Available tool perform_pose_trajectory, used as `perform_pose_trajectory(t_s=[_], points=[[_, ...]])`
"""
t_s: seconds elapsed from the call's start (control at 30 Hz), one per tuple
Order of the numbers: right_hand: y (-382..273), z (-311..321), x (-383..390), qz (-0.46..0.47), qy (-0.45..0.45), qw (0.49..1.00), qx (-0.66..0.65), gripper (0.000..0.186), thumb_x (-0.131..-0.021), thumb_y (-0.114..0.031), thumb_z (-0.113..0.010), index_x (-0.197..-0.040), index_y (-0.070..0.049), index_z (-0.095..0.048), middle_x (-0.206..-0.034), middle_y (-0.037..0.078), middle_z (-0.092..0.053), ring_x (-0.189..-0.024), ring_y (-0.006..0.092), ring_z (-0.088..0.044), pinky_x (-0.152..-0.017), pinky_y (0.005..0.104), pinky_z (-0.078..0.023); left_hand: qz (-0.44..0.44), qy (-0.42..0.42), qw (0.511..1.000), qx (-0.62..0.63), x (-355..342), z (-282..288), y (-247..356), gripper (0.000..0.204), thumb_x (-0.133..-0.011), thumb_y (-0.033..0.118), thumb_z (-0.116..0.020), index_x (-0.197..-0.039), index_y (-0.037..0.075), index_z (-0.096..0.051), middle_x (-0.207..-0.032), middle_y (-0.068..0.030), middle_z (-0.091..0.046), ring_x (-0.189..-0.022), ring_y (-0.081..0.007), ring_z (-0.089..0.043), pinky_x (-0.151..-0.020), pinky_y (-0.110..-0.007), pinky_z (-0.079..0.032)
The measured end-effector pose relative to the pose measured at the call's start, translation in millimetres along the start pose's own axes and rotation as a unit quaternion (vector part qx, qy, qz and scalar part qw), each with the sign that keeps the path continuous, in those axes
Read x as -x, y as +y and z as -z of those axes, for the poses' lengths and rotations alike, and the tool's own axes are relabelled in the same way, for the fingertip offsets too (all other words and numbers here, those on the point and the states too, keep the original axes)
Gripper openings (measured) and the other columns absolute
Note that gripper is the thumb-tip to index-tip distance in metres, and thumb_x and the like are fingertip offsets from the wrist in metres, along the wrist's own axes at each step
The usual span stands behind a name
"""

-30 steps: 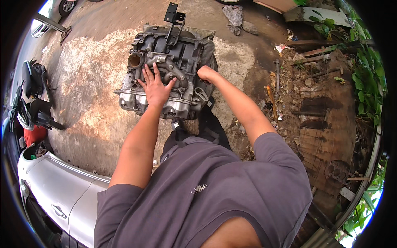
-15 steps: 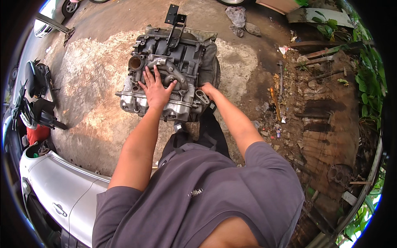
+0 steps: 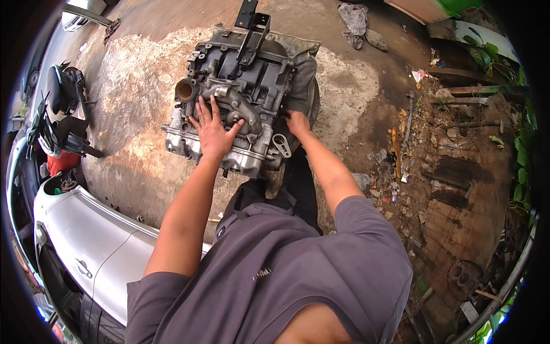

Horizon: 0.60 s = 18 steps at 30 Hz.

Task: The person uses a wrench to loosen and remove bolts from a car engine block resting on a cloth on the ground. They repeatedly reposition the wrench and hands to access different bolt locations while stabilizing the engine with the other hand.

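Note:
A greasy car engine (image 3: pixel 240 86) lies in front of me, with a silvery ribbed cover (image 3: pixel 246 160) on its near side and a curved metal manifold (image 3: pixel 247 110) on top. My left hand (image 3: pixel 215 133) rests flat on the manifold area, fingers spread. Against the engine's right side, my right hand (image 3: pixel 297 124) is closed, its fingertips hidden; whatever they grip cannot be made out. Just nearer to me than that hand is a metal lifting eye (image 3: pixel 282 145). A black bracket (image 3: pixel 252 31) sticks up from the engine's far end.
Dark grey cloth-like material (image 3: pixel 309 74) shows beside the engine. Left stand a silver car (image 3: pixel 109 229) and a motorbike (image 3: pixel 63 114). A rag (image 3: pixel 352 23) and a stone (image 3: pixel 376 40) lie beyond. Debris and scrap boards (image 3: pixel 452 143) line the right side, near green plants (image 3: pixel 486 54).
My right hand has moved a little farther along the engine's right side, away from the lifting eye. My left hand stays spread on the engine. The whole view has shifted slightly.

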State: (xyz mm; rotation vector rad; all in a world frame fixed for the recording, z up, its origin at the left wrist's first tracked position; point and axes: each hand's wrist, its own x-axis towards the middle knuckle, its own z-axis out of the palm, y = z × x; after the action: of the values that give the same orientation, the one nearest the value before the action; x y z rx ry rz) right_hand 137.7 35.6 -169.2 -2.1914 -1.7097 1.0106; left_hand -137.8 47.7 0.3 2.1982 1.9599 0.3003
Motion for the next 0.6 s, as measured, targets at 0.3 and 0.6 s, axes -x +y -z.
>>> perform_pose_trajectory(t_s=[0.3,0.6], points=[[38.3,71.7,9.5,0.079,0.095,0.982,0.143,0.033,-0.092,-0.023,-0.053,-0.116,-0.002,-0.060,-0.111,0.020,-0.064,-0.109,0.0384,-0.057,-0.093,0.0473,-0.047,-0.003,0.001,1.000,0.011,1.8,1.8,0.2,0.107,-0.081,0.066,-0.059,-0.157,0.013,-0.004,-0.162,-0.0200,-0.004,-0.150,-0.0356,-0.006,-0.117,-0.060,-0.003],[27.4,73.1,65.7,-0.077,0.209,0.955,-0.194,0.029,-0.091,-0.024,-0.063,-0.102,0.002,-0.068,-0.084,0.019,-0.070,-0.080,0.0291,-0.068,-0.076,0.0383,-0.050,-0.003,0.011,1.000,0.009,1.4,-0.4,-1.5,0.107,-0.081,0.072,-0.054,-0.157,0.014,-0.004,-0.162,-0.0181,-0.003,-0.150,-0.0329,-0.005,-0.117,-0.059,-0.002]])
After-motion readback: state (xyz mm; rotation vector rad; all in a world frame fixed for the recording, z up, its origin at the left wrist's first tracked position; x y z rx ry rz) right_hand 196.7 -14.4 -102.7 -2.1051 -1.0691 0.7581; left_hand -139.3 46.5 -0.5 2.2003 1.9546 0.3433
